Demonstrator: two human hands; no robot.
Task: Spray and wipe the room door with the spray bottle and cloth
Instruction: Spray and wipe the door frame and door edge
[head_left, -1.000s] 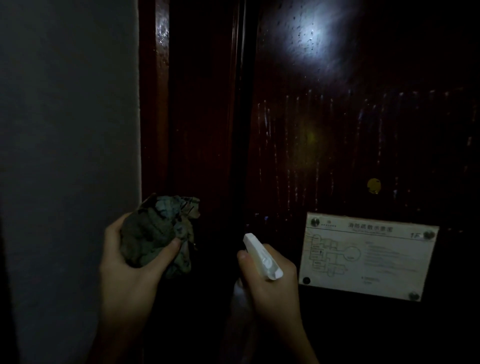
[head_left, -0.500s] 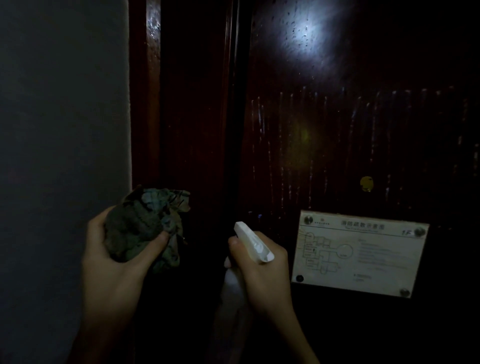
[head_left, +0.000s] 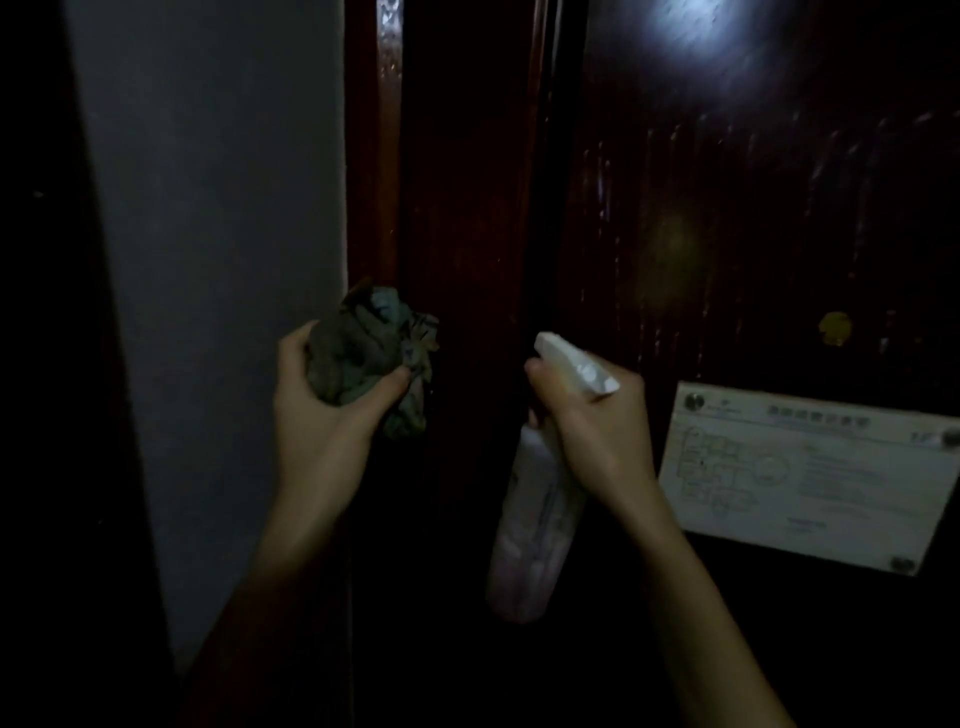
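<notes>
The right hand (head_left: 597, 436) grips the neck of the white spray bottle (head_left: 535, 519), nozzle toward the dark wet door (head_left: 753, 208); its contents cannot be seen. The left hand (head_left: 322, 415) holds the crumpled cloth (head_left: 363, 358) beside the door frame (head_left: 387, 156).

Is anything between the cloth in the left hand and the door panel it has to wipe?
Nothing visible. The cloth, bunched in the left hand, is held before the door frame, with open air across to the door. A floor-plan placard is fixed on the door, right of the spray bottle the right hand grips.
</notes>
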